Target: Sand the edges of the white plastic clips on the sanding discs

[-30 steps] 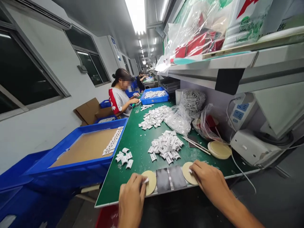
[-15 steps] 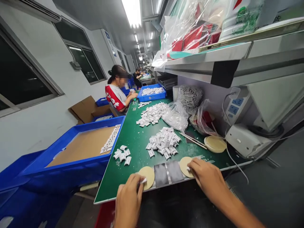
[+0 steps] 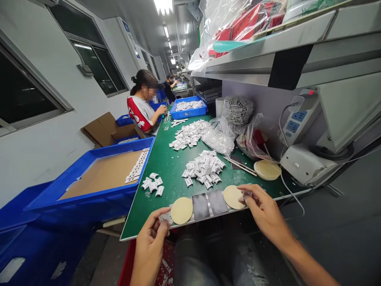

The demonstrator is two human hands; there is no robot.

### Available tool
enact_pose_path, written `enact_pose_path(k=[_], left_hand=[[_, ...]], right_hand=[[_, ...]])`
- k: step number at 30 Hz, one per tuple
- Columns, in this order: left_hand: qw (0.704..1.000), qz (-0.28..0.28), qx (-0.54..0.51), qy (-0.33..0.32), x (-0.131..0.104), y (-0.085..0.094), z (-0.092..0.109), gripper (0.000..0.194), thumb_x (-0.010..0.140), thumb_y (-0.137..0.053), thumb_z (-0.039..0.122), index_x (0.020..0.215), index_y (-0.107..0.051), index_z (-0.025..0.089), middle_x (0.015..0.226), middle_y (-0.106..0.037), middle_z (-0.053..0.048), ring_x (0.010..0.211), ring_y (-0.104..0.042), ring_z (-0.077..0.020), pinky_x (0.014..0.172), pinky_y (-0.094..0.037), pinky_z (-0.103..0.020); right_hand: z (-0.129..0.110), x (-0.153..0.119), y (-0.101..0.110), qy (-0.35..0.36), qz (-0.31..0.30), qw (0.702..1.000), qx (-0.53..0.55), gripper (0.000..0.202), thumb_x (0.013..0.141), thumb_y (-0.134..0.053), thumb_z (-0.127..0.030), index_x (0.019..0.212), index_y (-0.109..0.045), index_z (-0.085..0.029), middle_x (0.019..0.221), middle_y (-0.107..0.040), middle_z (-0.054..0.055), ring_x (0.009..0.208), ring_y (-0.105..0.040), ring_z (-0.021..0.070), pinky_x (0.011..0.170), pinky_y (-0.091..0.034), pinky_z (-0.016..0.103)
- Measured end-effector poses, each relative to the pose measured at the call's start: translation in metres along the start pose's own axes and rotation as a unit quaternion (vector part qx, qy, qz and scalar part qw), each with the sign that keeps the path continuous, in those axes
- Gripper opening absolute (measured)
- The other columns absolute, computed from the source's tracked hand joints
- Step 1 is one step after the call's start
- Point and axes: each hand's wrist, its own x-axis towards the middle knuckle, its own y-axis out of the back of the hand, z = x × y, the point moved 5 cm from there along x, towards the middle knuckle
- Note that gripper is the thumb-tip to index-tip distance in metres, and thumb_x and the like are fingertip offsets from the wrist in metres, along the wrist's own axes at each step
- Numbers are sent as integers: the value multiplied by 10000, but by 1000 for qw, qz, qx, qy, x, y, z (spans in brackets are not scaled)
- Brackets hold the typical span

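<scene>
At the front edge of the green table, my left hand [image 3: 151,236] has its thumb and fingers apart, with no piece visible between them. It is beside a round cream-coloured disc [image 3: 181,211]. My right hand [image 3: 262,204] pinches a small white plastic piece [image 3: 246,194], partly hidden by the fingers, at the right edge of a second cream disc [image 3: 233,197]. Two dark grey rectangular pads [image 3: 201,206] lie between the discs. Beyond them is a heap of white plastic pieces [image 3: 204,169], and a smaller group of similar pieces [image 3: 152,184] lies to the left.
A blue tray [image 3: 89,159] lined with cardboard stands left of the table. Farther back are another white heap [image 3: 190,134], plastic bags [image 3: 220,137] and a blue bin [image 3: 188,113]. A co-worker [image 3: 144,103] sits at the far left side. A shelf [image 3: 253,65] overhangs the right.
The white piece in my left hand is gone from view, and those fingers have spread. My right hand's piece has turned within the fingers. The whole view has shifted slightly.
</scene>
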Motion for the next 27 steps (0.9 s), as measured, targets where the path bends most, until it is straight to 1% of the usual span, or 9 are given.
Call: enact_pose_path(k=[2, 4, 6, 8, 12, 15, 19, 24, 27], left_hand=[[1000, 1, -2, -24, 11, -14, 7, 343, 784, -707, 455, 985, -645, 184, 827, -699, -22, 753, -668, -187, 673, -524, -264], [995, -6, 63, -72, 17, -24, 11, 209, 818, -667, 385, 897, -623, 197, 857, -696, -27, 801, -667, -196, 720, -513, -283], [976, -10, 178, -127, 17, -30, 11, 115, 846, -623, 321, 881, -644, 214, 915, -702, -35, 879, -655, -219, 776, -491, -314], [947, -11, 273, -168, 15, -32, 7, 98, 860, -594, 285, 898, -668, 232, 944, -706, -39, 914, -637, -239, 804, -470, -345], [912, -5, 361, -196, 15, -32, 6, 82, 877, -580, 237, 826, -644, 226, 884, -695, -43, 901, -601, -256, 786, -449, -367], [897, -10, 388, -212, 13, -34, 14, 69, 872, -609, 182, 824, -638, 222, 890, -691, -41, 898, -580, -251, 791, -444, -368], [897, -29, 390, -207, 9, -39, 21, 152, 881, -594, 93, 869, -659, 230, 906, -689, -25, 875, -571, -223, 768, -444, -343], [893, -24, 403, -196, 10, -39, 18, 170, 876, -594, 75, 841, -656, 229, 878, -682, -25, 851, -572, -223, 728, -434, -338], [900, -24, 386, -202, 11, -38, 13, 180, 862, -595, 67, 833, -653, 235, 852, -679, -25, 811, -580, -214, 693, -426, -321]], right_hand=[[3, 14, -9, 0, -9, 1000, -20, 193, 972, -438, -193, 1017, -624, -206, 958, -694, 36, 827, -673, 162, 694, -529, 275], [6, 18, -14, 13, -22, 998, -55, 143, 937, -504, -193, 941, -646, -210, 910, -701, 30, 856, -657, 191, 721, -505, 313], [8, 15, -14, 33, -28, 994, -99, 140, 925, -552, -196, 957, -686, -224, 945, -715, 43, 939, -627, 230, 791, -466, 371], [7, 10, -9, 60, -35, 988, -140, 166, 940, -568, -205, 1021, -709, -241, 1001, -724, 54, 999, -591, 252, 831, -423, 401], [0, 9, -4, 117, -69, 972, -192, 163, 959, -566, -202, 1012, -717, -230, 1012, -716, 64, 972, -556, 251, 814, -382, 391], [-4, 9, -7, 173, -73, 953, -238, 166, 956, -543, -171, 971, -706, -201, 971, -710, 80, 909, -550, 265, 770, -357, 410], [3, 2, -12, 271, -27, 903, -332, 218, 921, -504, -106, 1028, -671, -196, 972, -714, 84, 856, -555, 287, 705, -346, 424], [15, -1, -16, 311, -21, 894, -322, 320, 851, -478, -37, 1079, -630, -202, 984, -708, 82, 836, -588, 267, 728, -380, 432], [14, -1, -17, 303, -23, 894, -328, 316, 847, -491, -38, 1082, -619, -204, 976, -708, 73, 824, -600, 257, 743, -388, 432]])
